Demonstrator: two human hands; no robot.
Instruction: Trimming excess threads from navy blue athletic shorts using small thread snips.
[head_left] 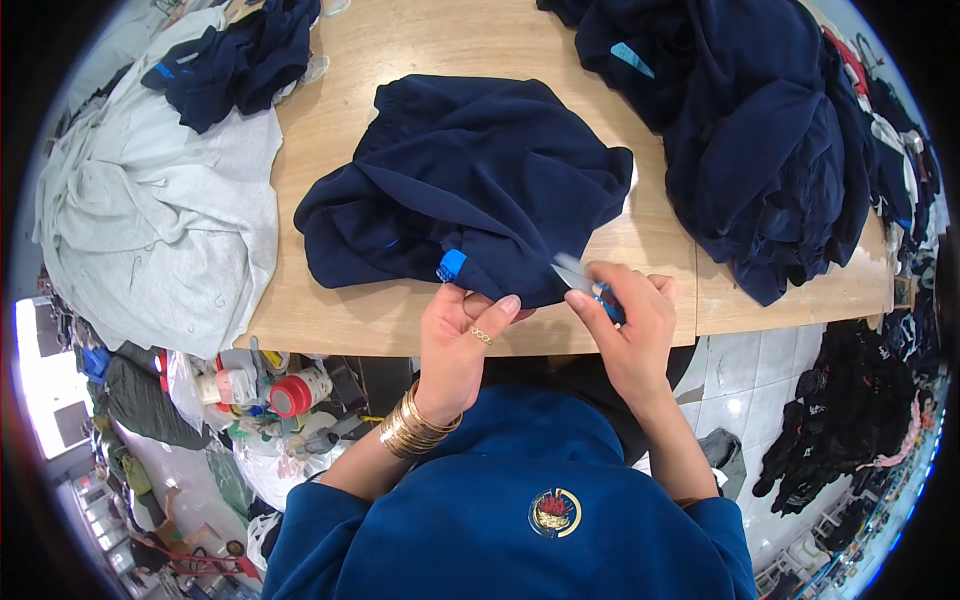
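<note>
Bare tabletop between navy garments

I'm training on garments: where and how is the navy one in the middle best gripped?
Probably pinch the navy garment by its near edge, coming from the near side: the edge looks thin, the rest lies bunched. The left hand holds it there, beside the blue tag. Stay clear of the cutter in the right hand.

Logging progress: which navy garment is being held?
The middle garment, near edge in the left hand; the upper-left garment and upper-right pile lie untouched.
</note>
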